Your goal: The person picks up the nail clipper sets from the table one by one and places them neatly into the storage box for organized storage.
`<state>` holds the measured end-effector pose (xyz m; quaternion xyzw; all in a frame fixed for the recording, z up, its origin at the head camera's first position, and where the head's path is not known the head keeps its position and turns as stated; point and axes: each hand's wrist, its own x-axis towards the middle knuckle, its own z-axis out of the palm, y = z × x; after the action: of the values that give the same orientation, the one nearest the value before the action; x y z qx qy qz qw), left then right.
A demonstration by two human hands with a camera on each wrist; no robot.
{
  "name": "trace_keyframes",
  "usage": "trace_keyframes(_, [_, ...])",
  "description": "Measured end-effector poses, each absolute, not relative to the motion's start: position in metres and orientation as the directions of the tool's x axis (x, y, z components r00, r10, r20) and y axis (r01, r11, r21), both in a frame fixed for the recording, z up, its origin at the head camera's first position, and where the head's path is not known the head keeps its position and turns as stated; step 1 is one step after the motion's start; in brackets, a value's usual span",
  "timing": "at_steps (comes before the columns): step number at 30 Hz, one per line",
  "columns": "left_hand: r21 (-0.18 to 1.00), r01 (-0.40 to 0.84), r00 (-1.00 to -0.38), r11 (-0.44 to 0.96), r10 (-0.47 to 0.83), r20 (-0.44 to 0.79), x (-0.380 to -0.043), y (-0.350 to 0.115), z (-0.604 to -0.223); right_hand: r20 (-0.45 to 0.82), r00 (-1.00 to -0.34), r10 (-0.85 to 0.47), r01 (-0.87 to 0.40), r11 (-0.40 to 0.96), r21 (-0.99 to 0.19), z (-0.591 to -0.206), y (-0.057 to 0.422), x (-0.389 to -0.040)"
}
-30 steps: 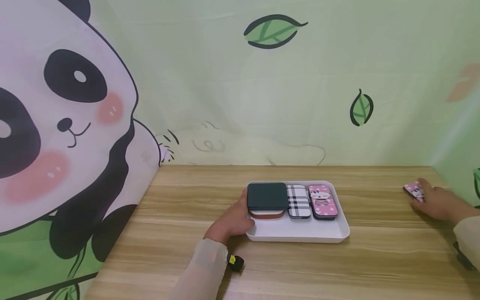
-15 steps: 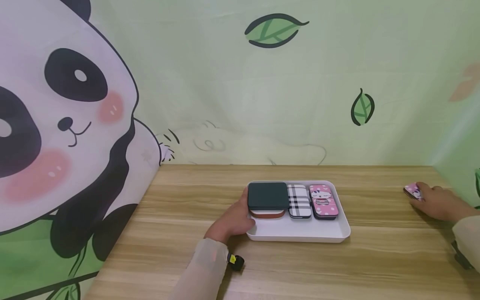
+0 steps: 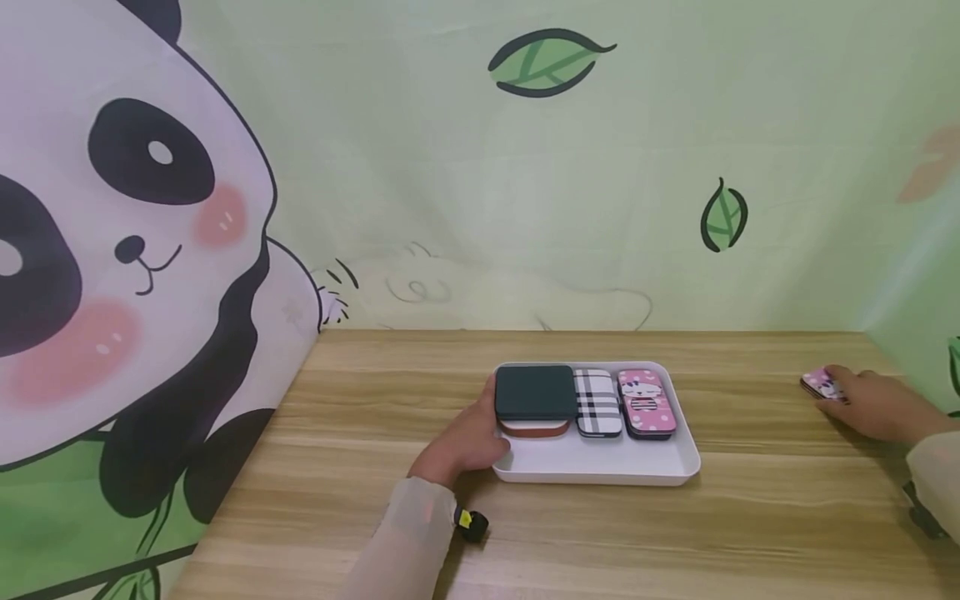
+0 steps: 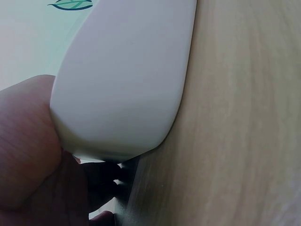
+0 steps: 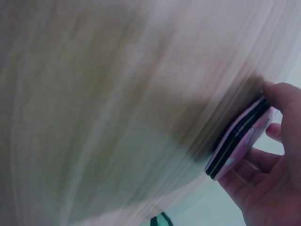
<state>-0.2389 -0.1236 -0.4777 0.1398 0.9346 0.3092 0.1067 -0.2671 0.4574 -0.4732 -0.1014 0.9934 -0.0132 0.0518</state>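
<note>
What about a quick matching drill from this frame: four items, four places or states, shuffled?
Items:
1. dark green case
2. plaid case
3. pink case on the table
4. left hand

Places or states:
A. middle of the row in the white tray
B. held by the right hand at the table's far right
C. stacked on a brown-edged case, left end of the tray
D. at the tray's left edge

Pairs: 1-C, 2-A, 3-B, 4-D

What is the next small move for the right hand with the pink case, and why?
Probably lift the pink case clear of the table: the right hand already pinches it there, far from the white tray, which the left hand steadies.
</note>
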Motion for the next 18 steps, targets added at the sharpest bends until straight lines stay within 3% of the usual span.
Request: trace_keyframes(18, [0.608, 0.184, -0.937, 0.772, 0.325, -0.129, -0.237, -0.123, -0.476, -0.008, -0.919, -0.394, -0.39, 0.914, -0.11, -0.435, 0.35, -0.269])
